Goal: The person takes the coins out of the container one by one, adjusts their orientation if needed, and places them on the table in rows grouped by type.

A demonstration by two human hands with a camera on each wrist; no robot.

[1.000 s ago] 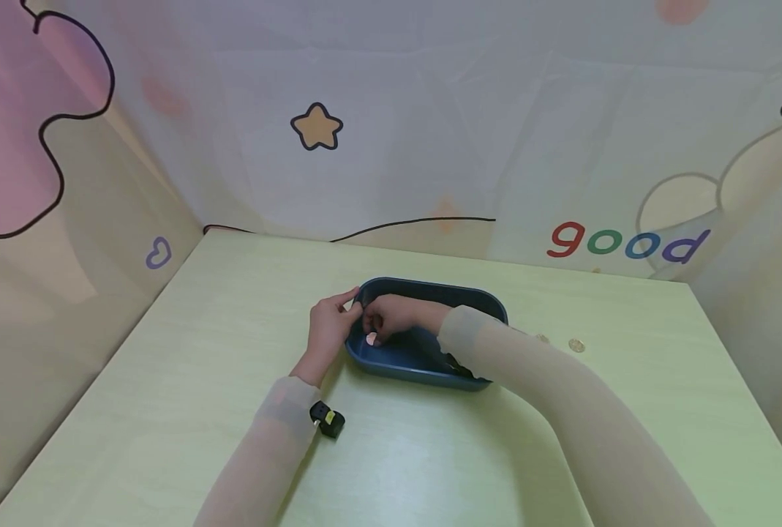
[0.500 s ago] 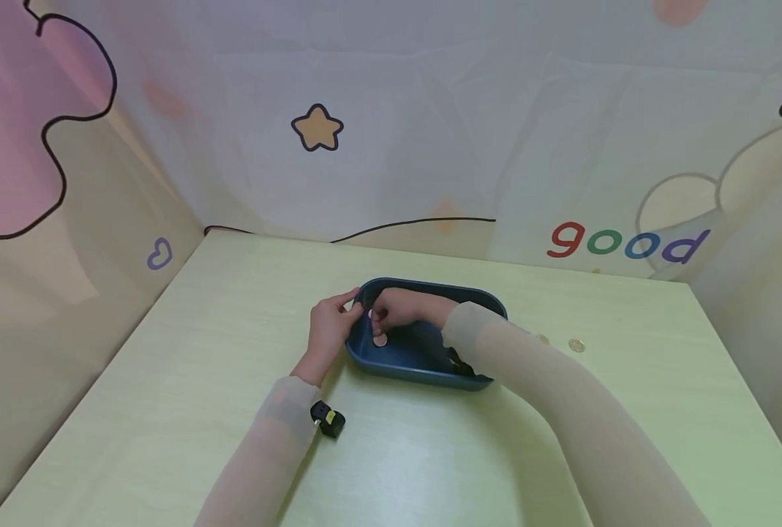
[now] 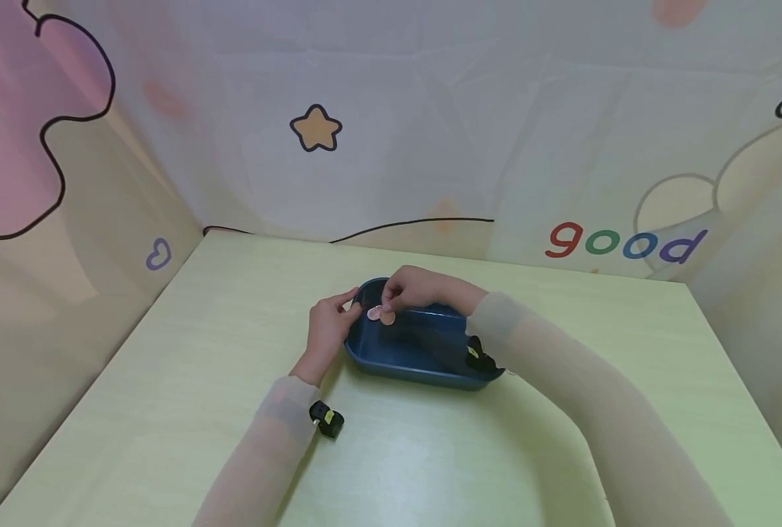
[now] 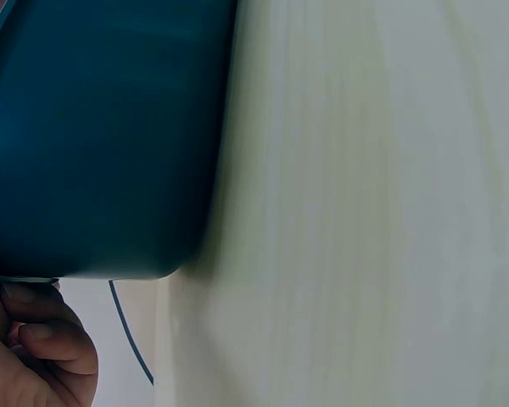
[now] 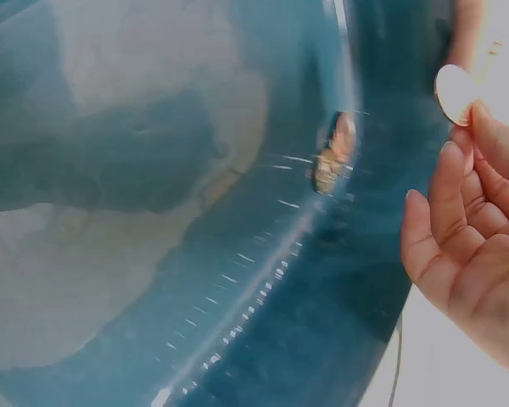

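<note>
A dark blue oblong tray (image 3: 417,373) stands on the table. My left hand (image 3: 328,329) grips its left end, the thumb at the rim; in the left wrist view the curled fingers (image 4: 59,343) show at the tray's end. Over the tray's far left part, my right hand (image 3: 423,287) pinches a round coin (image 3: 388,318) between thumb and fingertip. The right wrist view shows this coin (image 5: 455,93) tilted, above the tray's edge. Two coins, one coppery (image 5: 345,136) and one yellowish (image 5: 327,170), lie together in the tray along its inner bend.
The pale table (image 3: 232,329) spreads around the tray. A printed cloth backdrop (image 3: 404,146) rises behind the table and along its sides. Small black cameras sit on the left wrist (image 3: 327,420) and right wrist (image 3: 479,355). My right forearm (image 3: 575,380) crosses the tray's right end.
The right hand has risen from low in the tray's left end and moved back and right, lifting a coin. Coins on the table at right are now hidden behind the arm. The left hand stays.
</note>
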